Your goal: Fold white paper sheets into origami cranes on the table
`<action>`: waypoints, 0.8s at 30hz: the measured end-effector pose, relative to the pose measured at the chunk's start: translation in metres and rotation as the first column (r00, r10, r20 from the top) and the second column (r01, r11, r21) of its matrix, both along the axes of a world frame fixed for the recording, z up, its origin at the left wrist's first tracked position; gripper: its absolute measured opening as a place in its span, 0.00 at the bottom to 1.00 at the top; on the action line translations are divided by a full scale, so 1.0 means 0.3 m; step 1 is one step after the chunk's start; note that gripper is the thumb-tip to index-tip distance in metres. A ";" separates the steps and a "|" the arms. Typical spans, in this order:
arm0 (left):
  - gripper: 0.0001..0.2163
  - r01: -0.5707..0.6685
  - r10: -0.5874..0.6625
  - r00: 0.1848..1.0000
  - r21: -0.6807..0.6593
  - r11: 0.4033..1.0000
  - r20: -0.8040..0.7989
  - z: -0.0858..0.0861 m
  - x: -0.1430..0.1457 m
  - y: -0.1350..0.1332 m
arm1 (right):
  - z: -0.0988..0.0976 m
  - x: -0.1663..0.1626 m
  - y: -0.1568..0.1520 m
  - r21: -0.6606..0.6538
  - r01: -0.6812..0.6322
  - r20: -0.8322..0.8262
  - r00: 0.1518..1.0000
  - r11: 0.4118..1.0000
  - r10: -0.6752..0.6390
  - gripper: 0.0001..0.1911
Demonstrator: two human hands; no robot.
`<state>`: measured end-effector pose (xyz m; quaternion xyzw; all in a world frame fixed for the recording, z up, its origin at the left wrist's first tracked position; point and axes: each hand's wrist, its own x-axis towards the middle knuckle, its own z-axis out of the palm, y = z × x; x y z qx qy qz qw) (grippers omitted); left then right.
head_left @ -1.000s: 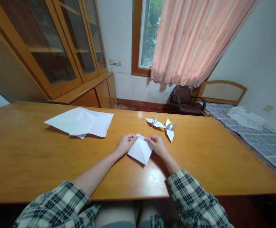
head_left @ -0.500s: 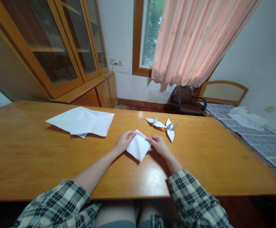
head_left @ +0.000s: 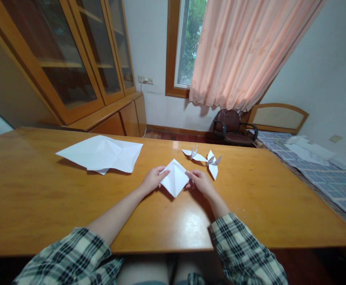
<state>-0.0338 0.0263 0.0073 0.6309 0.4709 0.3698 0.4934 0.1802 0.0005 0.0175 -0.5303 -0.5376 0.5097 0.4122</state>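
Observation:
A small white folded paper square (head_left: 175, 179) lies like a diamond on the wooden table (head_left: 27, 198) in front of me. My left hand (head_left: 154, 179) pinches its left corner with closed fingers. My right hand (head_left: 200, 181) pinches its right corner the same way. Just beyond the right hand rest two finished white paper cranes (head_left: 204, 159).
A larger creased white sheet (head_left: 101, 153) lies on the table to the far left. Behind the table stand a glass-fronted wooden cabinet (head_left: 71, 67), a dark office chair (head_left: 234, 126) under a pink curtain, and a bed (head_left: 318, 166) on the right.
The folded paper has turned from a tilted shape into a flatter diamond, and both hands have shifted slightly with it, drawing its side corners apart.

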 end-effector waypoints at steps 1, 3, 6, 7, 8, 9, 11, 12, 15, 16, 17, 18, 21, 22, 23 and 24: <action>0.20 -0.007 0.007 1.000 -0.003 1.000 0.007 0.005 -0.002 0.001 | -0.001 0.001 0.000 -0.003 -0.009 -0.009 1.000 1.000 0.009 0.21; 0.20 -0.012 0.012 1.000 -0.016 1.000 0.008 0.013 -0.005 0.003 | -0.003 0.001 0.001 0.006 -0.004 -0.024 1.000 1.000 0.004 0.21; 0.22 -0.026 0.026 1.000 -0.006 1.000 -0.007 0.019 -0.008 0.003 | -0.002 0.004 0.002 0.002 0.017 -0.026 1.000 1.000 -0.017 0.21; 0.22 -0.027 0.028 1.000 0.009 1.000 -0.010 0.018 -0.009 0.002 | 0.000 0.005 0.002 -0.012 0.015 -0.021 1.000 1.000 -0.015 0.21; 0.22 -0.025 0.025 1.000 0.030 0.999 -0.012 0.016 -0.010 0.002 | 0.002 0.007 0.002 -0.026 0.010 -0.016 1.000 1.000 -0.010 0.21; 0.22 -0.013 0.014 1.000 0.052 0.999 -0.016 0.013 -0.011 0.001 | 0.004 0.010 0.002 -0.035 0.002 -0.013 1.000 0.999 -0.003 0.21; 0.22 0.030 -0.027 0.999 0.090 0.995 -0.037 0.008 -0.012 -0.001 | 0.007 0.014 0.001 -0.031 -0.013 -0.018 1.000 0.999 0.013 0.20; 0.21 0.058 -0.052 0.997 0.103 0.993 -0.055 0.006 -0.012 -0.004 | 0.008 0.016 0.001 -0.021 -0.020 -0.023 1.000 1.000 0.019 0.20; 0.21 0.158 -0.146 0.984 0.115 0.981 -0.107 0.012 -0.005 -0.019 | 0.009 0.014 -0.003 0.014 -0.029 -0.016 0.999 0.999 0.029 0.21; 0.21 0.191 -0.178 0.977 0.114 0.975 -0.114 0.016 -0.001 -0.027 | 0.009 0.011 -0.004 0.030 -0.034 -0.004 0.999 0.999 0.034 0.21; 0.21 0.222 -0.208 0.971 0.113 0.969 -0.117 0.021 0.005 -0.035 | 0.009 0.008 -0.005 0.056 -0.039 0.013 0.999 0.998 0.039 0.21; 0.21 0.246 -0.233 0.965 0.111 0.963 -0.117 0.025 0.010 -0.043 | 0.008 0.004 -0.005 0.089 -0.041 0.034 0.999 0.995 0.038 0.20; 0.20 0.275 -0.264 0.958 0.099 0.956 -0.111 0.031 0.021 -0.059 | 0.002 -0.005 -0.002 0.186 -0.016 0.108 0.994 0.982 -0.005 0.20; 0.20 0.271 -0.261 0.959 0.088 0.958 -0.108 0.030 0.023 -0.061 | 0.000 -0.005 0.000 0.212 0.002 0.131 0.991 0.977 -0.030 0.20; 0.20 0.264 -0.256 0.961 0.068 0.962 -0.107 0.027 0.023 -0.061 | -0.002 -0.004 0.003 0.232 0.022 0.150 0.987 0.973 -0.058 0.19; 0.20 0.254 -0.249 0.963 0.043 0.966 -0.105 0.023 0.022 -0.059 | -0.003 -0.002 0.006 0.251 0.044 0.165 0.982 0.967 -0.088 0.19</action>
